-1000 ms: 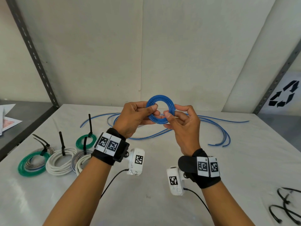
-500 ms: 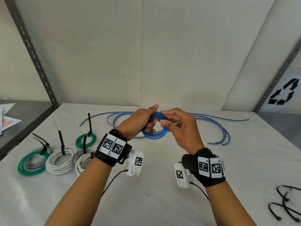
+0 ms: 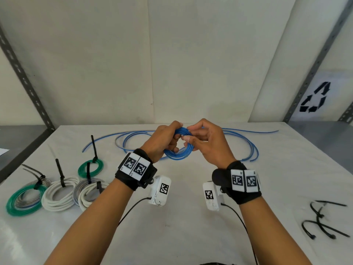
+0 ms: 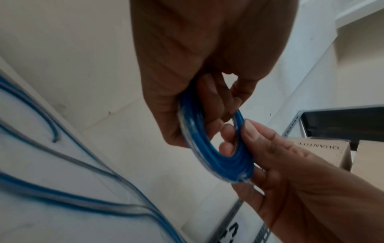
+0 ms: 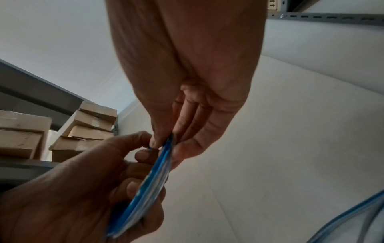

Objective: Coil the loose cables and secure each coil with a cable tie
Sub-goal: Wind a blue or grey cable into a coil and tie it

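Both hands grip the blue coil (image 3: pixel 179 148) above the table (image 3: pixel 191 236): left hand (image 3: pixel 162 142) curled through its ring, right hand (image 3: pixel 208 144) pinching its rim between thumb and fingers. Hands cover much of the coil; its loose blue cable (image 3: pixel 246 144) trails behind them, partly hidden. Tied coils (image 3: pixel 57 192) lie left, spare cable ties (image 3: pixel 322 222) right, cut off by the frame edge

Glossy, translucent blue plastic cable (image 3: pixel 179 153) — smooth; matt white table (image 3: pixel 181 226), faintly scuffed; black plastic ties (image 3: pixel 322 222); perforated grey metal uprights (image 3: pixel 24 81); brown cardboard boxes (image 5: pixel 91 126).
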Demonstrator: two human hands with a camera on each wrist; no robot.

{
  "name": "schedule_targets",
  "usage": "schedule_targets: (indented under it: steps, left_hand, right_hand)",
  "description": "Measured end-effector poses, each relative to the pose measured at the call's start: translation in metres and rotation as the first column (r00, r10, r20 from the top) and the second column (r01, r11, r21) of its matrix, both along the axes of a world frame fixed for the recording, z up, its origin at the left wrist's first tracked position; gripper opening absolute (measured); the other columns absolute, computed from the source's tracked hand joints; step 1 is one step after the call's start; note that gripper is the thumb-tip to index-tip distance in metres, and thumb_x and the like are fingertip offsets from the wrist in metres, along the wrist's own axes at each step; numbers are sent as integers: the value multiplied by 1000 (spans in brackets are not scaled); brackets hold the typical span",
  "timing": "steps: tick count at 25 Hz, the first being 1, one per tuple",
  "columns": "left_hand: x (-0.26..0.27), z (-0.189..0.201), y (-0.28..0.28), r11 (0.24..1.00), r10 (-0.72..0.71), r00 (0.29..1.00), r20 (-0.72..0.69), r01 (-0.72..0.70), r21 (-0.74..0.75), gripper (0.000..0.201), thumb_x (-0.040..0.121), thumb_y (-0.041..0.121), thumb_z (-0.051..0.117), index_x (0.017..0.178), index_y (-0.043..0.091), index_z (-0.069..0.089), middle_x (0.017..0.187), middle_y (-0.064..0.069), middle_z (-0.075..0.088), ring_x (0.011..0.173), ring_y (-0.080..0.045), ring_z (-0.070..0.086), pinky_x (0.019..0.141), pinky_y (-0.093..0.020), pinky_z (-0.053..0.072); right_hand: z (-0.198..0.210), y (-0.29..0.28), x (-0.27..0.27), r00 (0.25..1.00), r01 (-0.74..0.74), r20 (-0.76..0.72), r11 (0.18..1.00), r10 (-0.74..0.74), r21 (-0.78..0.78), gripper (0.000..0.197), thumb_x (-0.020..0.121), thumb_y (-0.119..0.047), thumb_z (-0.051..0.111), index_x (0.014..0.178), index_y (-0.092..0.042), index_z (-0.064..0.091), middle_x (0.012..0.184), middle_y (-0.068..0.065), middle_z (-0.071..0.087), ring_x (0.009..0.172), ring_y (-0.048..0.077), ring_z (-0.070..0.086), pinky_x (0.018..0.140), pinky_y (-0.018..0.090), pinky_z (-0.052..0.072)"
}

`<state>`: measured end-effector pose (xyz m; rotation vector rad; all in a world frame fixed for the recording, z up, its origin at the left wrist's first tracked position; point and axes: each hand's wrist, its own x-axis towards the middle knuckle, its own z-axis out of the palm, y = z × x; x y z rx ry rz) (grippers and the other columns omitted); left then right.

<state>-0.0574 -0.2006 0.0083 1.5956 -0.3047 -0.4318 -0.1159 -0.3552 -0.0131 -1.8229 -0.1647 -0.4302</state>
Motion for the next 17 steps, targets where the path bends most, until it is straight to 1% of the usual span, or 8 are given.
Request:
schedule_targets:
  steps: [5, 7, 8, 9, 11, 12, 14, 17]
  left_hand:
    - [-6, -5, -64, 991, -104, 995, 9, 102, 88, 38, 99, 25, 49, 63, 14, 42, 46, 6, 31, 40, -13, 23, 50, -29, 36]
    - [-13, -12, -88, 981, -157, 988, -4, 156, 113, 39, 99, 26, 50, 63, 13, 42, 45, 7, 31, 39, -13, 24, 49, -29, 35]
    - [-16, -16, -97, 977, -174, 985, -11, 174, 119, 39, 99, 26, 50, 64, 13, 43, 46, 6, 32, 38, -13, 25, 49, -29, 36]
    - [-22, -23, -106, 970, -201, 980, -18, 201, 134, 38, 99, 26, 50, 65, 12, 44, 48, 4, 35, 37, -13, 27, 49, -29, 37]
    - [-34, -38, -118, 950, -252, 968, -10, 249, 188, 38, 98, 28, 52, 65, 11, 48, 50, 2, 37, 35, -13, 31, 50, -29, 39]
    - [-39, -44, -121, 940, -271, 963, 0, 265, 214, 39, 98, 29, 52, 64, 10, 49, 47, 2, 37, 35, -13, 32, 51, -29, 40]
    - [-50, -53, -124, 928, -300, 954, 11, 289, 236, 40, 97, 30, 53, 64, 9, 50, 43, 4, 37, 35, -14, 34, 52, -29, 41]
    - [-57, -56, -122, 926, -321, 947, 22, 309, 218, 38, 97, 30, 53, 66, 9, 51, 44, 5, 38, 37, -14, 34, 53, -30, 42]
  right_hand:
    - [4, -63, -25, 979, 108, -175, 994, -102, 27, 14, 94, -12, 69, 102, -3, 64, 92, 20, 73, 74, 26, 74, 66, 38, 63]
    - [-8, -103, -38, 911, 259, -339, 966, -234, 27, 16, 97, -17, 66, 98, -1, 66, 91, 24, 69, 70, 29, 71, 68, 37, 63]
    - [-17, -125, -43, 842, 348, -408, 934, -352, -85, 17, 96, -18, 67, 94, -1, 67, 91, 24, 68, 71, 31, 70, 70, 39, 63]
    - [-25, -147, -54, 736, 393, -451, 862, -504, -321, 17, 93, -19, 70, 93, -3, 69, 93, 23, 69, 78, 33, 70, 76, 42, 62]
    - [-38, -190, -76, 496, 240, -411, 576, -764, -781, 34, 87, -29, 76, 109, -4, 68, 111, 20, 69, 104, 36, 66, 91, 39, 56]
    - [-41, -206, -88, 407, 146, -383, 473, -829, -869, 47, 85, -35, 79, 116, -3, 63, 119, 19, 66, 112, 36, 62, 92, 36, 53]
    - [-45, -228, -116, 291, 68, -386, 421, -875, -904, 58, 77, -41, 85, 115, -4, 59, 119, 17, 64, 110, 35, 63, 83, 36, 51]
    - [-57, -245, -146, 233, 80, -394, 422, -889, -903, 56, 67, -51, 89, 83, -10, 54, 84, 6, 63, 84, 30, 64, 68, 33, 49]
